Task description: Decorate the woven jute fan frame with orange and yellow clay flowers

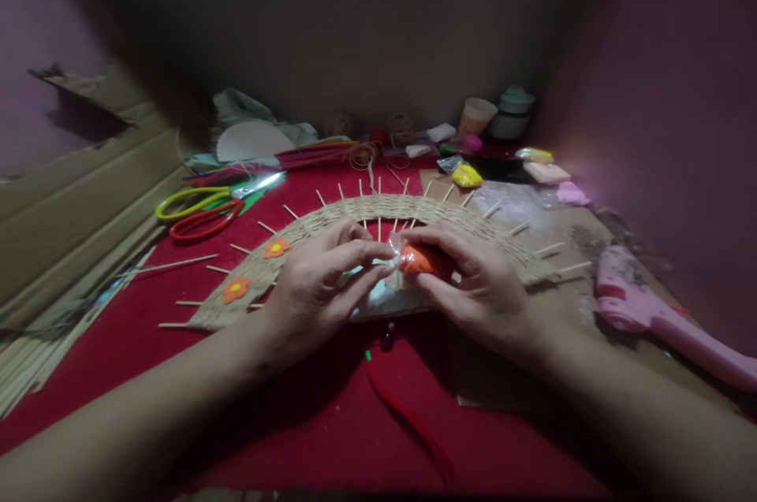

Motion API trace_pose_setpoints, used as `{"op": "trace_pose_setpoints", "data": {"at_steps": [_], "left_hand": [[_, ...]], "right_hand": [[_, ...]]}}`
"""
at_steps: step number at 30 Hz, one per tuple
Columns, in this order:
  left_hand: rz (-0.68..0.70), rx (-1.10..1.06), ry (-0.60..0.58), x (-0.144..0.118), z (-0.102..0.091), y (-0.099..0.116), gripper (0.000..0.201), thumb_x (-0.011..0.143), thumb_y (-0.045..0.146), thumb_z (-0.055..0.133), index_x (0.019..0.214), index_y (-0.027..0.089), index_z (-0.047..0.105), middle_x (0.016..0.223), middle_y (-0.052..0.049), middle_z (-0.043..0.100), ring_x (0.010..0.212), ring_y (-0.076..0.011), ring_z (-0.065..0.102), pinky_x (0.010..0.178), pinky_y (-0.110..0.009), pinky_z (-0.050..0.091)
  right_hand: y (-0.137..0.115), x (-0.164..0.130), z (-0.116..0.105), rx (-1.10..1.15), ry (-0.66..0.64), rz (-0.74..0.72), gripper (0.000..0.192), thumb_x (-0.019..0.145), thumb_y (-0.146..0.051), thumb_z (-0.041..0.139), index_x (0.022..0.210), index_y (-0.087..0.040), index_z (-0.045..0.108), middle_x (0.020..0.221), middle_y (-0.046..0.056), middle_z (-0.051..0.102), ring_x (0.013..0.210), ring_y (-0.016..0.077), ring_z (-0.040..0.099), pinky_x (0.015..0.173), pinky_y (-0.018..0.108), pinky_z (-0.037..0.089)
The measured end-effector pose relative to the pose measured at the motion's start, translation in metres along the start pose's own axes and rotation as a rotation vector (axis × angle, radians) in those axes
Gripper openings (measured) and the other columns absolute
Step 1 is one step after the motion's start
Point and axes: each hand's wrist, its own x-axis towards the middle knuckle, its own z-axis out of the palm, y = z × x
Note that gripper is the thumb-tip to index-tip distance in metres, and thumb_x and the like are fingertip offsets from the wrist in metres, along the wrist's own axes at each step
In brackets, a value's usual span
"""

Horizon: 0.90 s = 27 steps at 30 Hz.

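Note:
My right hand grips a small clear plastic packet of orange clay. My left hand pinches the packet's clear plastic end at its left side. Both hands hover over a half-round woven jute fan with wooden sticks poking out around its rim. Two orange paper flowers lie on the fan's left part.
A red cloth covers the work surface. Yellow scissors and red scissors lie at the left, cardboard beyond them. A pink glue gun lies right. A yellow clay packet, a cup and twine rolls sit at the back.

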Motion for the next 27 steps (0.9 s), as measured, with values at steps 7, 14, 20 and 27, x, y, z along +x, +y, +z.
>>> {"op": "trace_pose_setpoints", "data": {"at_steps": [7,14,20,27], "left_hand": [[0.004,0.065,-0.021,-0.001,0.004,-0.002,0.011,0.086,0.02,0.057,0.086,0.018,0.067,0.072,-0.001,0.057,0.065,-0.0112,0.054,0.059,-0.023,0.045],[0.105,0.1,0.044,-0.007,0.01,0.005,0.01,0.085,0.016,0.056,0.088,0.013,0.065,0.073,-0.004,0.057,0.068,-0.0129,0.054,0.062,-0.025,0.046],[-0.097,-0.11,-0.083,0.001,-0.002,0.007,0.009,0.081,0.017,0.058,0.076,0.015,0.065,0.066,-0.001,0.058,0.058,-0.01,0.051,0.052,-0.022,0.042],[-0.526,-0.933,0.065,0.01,-0.027,-0.013,0.007,0.075,0.016,0.064,0.069,0.018,0.066,0.062,-0.001,0.056,0.054,-0.0095,0.049,0.049,-0.024,0.043]], "right_hand": [[0.0,-0.002,0.001,-0.002,-0.025,-0.033,0.026,0.079,-0.012,0.058,0.104,-0.019,0.056,0.097,0.007,0.065,0.089,0.0166,0.061,0.078,0.031,0.049],[-0.005,-0.002,0.0,0.034,-0.111,-0.007,0.023,0.081,-0.01,0.054,0.101,-0.021,0.055,0.09,0.003,0.064,0.081,0.0133,0.06,0.073,0.027,0.049],[-0.005,-0.003,0.001,0.111,-0.125,0.028,0.027,0.076,-0.005,0.053,0.099,-0.019,0.056,0.09,0.002,0.065,0.08,0.012,0.061,0.07,0.024,0.048],[0.008,0.001,-0.001,0.094,0.018,0.227,0.016,0.076,-0.016,0.057,0.092,-0.019,0.059,0.082,0.001,0.064,0.073,0.013,0.059,0.066,0.028,0.048]]}}
